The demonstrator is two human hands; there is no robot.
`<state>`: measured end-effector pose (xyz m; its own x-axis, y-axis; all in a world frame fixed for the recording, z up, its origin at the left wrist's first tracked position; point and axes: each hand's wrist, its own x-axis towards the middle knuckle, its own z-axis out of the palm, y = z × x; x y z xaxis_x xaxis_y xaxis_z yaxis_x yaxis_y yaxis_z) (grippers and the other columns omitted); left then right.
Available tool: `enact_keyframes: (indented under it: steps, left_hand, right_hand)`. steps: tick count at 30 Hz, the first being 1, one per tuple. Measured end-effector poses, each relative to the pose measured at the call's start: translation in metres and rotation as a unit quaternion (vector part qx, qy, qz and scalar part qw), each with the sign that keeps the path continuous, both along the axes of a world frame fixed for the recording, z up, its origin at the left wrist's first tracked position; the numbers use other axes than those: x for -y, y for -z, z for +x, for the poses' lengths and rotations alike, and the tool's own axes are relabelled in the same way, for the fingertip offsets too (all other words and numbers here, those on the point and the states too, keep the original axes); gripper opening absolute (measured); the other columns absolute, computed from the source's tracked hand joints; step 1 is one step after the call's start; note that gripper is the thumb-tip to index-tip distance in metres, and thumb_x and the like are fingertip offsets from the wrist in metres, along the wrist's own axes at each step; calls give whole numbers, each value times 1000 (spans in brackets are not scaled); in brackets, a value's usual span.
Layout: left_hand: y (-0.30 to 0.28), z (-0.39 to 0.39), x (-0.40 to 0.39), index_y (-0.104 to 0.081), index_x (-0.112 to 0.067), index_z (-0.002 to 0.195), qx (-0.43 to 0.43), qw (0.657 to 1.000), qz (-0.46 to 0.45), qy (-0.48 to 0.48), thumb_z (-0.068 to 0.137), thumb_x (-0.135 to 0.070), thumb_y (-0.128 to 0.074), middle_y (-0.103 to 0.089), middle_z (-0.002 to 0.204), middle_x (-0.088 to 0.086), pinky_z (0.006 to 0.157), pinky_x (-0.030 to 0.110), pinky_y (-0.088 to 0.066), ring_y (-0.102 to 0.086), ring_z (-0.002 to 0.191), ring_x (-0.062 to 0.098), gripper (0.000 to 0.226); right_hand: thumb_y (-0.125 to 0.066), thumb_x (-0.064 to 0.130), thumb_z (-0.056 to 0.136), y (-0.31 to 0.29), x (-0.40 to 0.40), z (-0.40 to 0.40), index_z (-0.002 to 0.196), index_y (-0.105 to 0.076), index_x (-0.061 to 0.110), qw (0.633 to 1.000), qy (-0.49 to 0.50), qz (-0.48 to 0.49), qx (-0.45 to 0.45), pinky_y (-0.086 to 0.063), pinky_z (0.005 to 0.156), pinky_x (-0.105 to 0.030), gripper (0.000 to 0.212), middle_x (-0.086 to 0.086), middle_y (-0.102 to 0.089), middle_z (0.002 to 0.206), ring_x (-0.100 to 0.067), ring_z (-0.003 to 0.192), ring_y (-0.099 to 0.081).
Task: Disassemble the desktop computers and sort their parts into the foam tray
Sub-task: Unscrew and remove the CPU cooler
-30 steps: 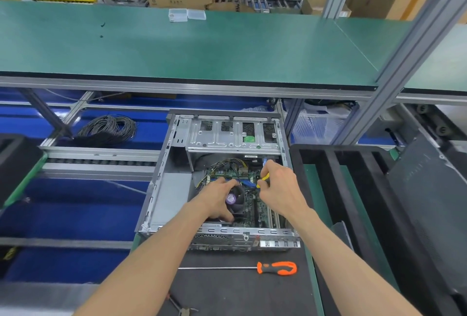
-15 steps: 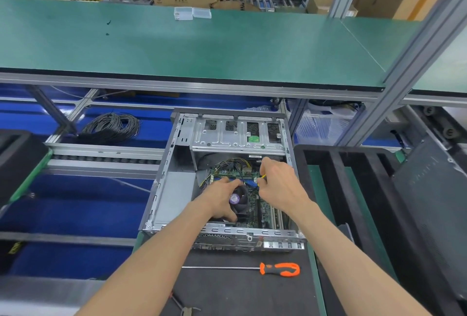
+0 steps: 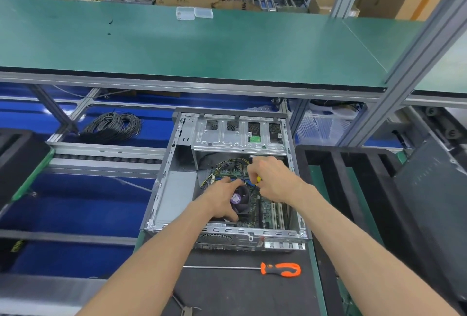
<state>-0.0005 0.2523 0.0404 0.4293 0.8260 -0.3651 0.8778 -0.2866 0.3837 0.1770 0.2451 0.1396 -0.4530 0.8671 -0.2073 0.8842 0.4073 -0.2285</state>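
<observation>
An open grey desktop case [image 3: 166, 189] lies on the black mat in front of me, its motherboard [image 3: 265, 210] exposed. My left hand [image 3: 222, 199] rests on the round CPU fan [image 3: 241, 199] with the purple label, fingers curled around its edge. My right hand [image 3: 271, 179] is just right of it over the board, fingers curled around a small tool with a yellow handle [image 3: 258, 179]. Black and yellow wires [image 3: 232, 164] run behind both hands. The black foam tray [image 3: 336, 171] stands right of the case.
An orange-handled screwdriver [image 3: 280, 269] lies on the mat before the case, pliers [image 3: 187, 309] at the bottom edge. A coil of black cable [image 3: 113, 127] sits on the blue belt at left. A green shelf [image 3: 202, 45] overhangs the back; an aluminium post [image 3: 404, 75] rises at right.
Both hands stay over the motherboard; the right hand has shifted slightly toward the fan with the yellow tool. The left hand has not moved from the fan.
</observation>
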Motion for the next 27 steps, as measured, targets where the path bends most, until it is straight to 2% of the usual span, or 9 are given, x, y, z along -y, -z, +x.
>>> enact_keyframes:
  steps: [2,4,6,10,14,17,20,23,27]
  left_hand:
    - [0,0,0,-37,-29,144,1,1000,-1,0,57,-36,-88,-46,119,4,86,40,-53,-56,105,31,101]
    - [0,0,1,-37,-28,143,0,1000,0,1,56,-36,-88,-46,119,4,85,39,-53,-56,105,32,101]
    - [0,0,1,-38,-28,140,-1,1000,3,-1,55,-36,-88,-48,119,5,84,39,-53,-56,104,32,99]
    - [-2,1,2,-40,-28,137,4,1000,2,-7,53,-35,-88,-49,117,5,84,40,-54,-56,102,32,97]
    - [-3,0,3,-37,-29,142,3,1000,5,-9,55,-35,-87,-47,113,3,82,39,-53,-55,99,30,101]
    - [-4,0,3,-38,-28,140,4,1000,0,-11,56,-34,-88,-47,118,5,87,42,-53,-56,103,32,98]
    - [-5,1,3,-39,-26,140,0,1000,-2,-8,56,-34,-89,-48,121,7,89,43,-53,-56,106,33,98]
    - [-6,1,4,-40,-25,137,0,1000,-1,-9,56,-32,-89,-49,120,8,86,44,-54,-56,105,34,95]
    - [-7,1,4,-40,-25,137,1,1000,-1,-8,57,-31,-89,-49,119,8,85,43,-54,-56,104,34,94]
  right_hand:
    - [-63,7,84,2,1,0,96,-52,19,1000,2,6,-23,-39,71,-34,21,-3,-52,104,-28,93,-55]
    - [-59,28,94,5,1,-1,108,-49,14,997,63,41,-36,-39,69,-36,23,-8,-54,106,-33,90,-57]
    - [-49,40,102,5,-3,-5,108,-51,9,991,111,74,31,-40,66,-38,32,-14,-58,102,-38,91,-60]
    - [-56,21,99,6,-2,-17,91,-51,12,996,59,45,44,-41,66,-39,13,-12,-52,91,-39,93,-59]
    - [-64,-1,85,2,-1,-17,91,-61,14,999,-22,41,9,-38,69,-34,16,-5,-59,102,-27,92,-57]
    - [-63,13,88,6,1,-15,105,-54,17,998,-15,49,-31,-41,68,-35,20,-5,-57,104,-26,91,-57]
    - [-56,40,98,9,-1,-12,98,-42,16,994,77,78,4,-40,62,-38,27,-5,-48,84,-31,77,-51]
    - [-58,24,98,7,-5,-7,89,-44,15,995,84,45,-7,-43,61,-39,19,-4,-47,79,-33,81,-56]
    - [-65,1,85,3,-4,-4,85,-53,20,1000,-2,12,-14,-47,70,-36,22,-2,-58,96,-25,87,-57]
